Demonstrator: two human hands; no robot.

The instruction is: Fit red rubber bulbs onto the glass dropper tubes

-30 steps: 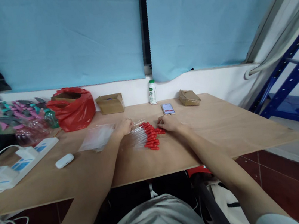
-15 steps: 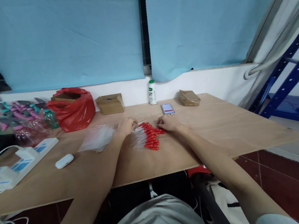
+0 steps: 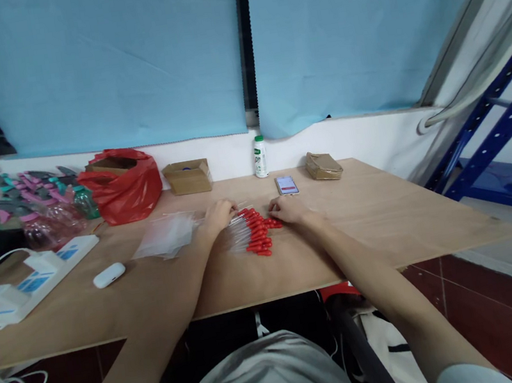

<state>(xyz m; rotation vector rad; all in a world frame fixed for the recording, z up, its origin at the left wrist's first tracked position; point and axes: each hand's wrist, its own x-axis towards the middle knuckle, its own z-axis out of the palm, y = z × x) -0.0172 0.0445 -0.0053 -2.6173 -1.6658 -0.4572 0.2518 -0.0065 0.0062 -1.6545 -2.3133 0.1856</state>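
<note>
a bare plywood table (image 3: 387, 222) with a pale, matte grain fills the middle of the frame. at its centre lies a heap of thin clear droppers with glossy red rubber bulbs (image 3: 255, 233), the bulbs bunched to the right and the transparent stems fanning to the left. the left hand (image 3: 217, 214) rests knuckles-up on the upper left edge of that heap, fingers curled down onto the clear stems; whether it pinches one cannot be told. the right hand (image 3: 289, 209) lies flat just right of the heap, its fingertips touching the uppermost red bulbs, fingers close together and not visibly closed around anything. left of the left hand, touching it, sits a crinkled stack of clear plastic bags (image 3: 166, 235).

toward the upper centre stand a small white bottle with a green cap (image 3: 259, 158), whose label is too small to read, a phone (image 3: 287, 184) with a lit screen showing a red bar, a squat cardboard box (image 3: 188, 177) and a crumpled brown packet (image 3: 324, 166). at the left are a shiny red plastic bag (image 3: 123, 185), a white power strip (image 3: 31, 280) and a smooth white oval case (image 3: 109, 275).
</note>
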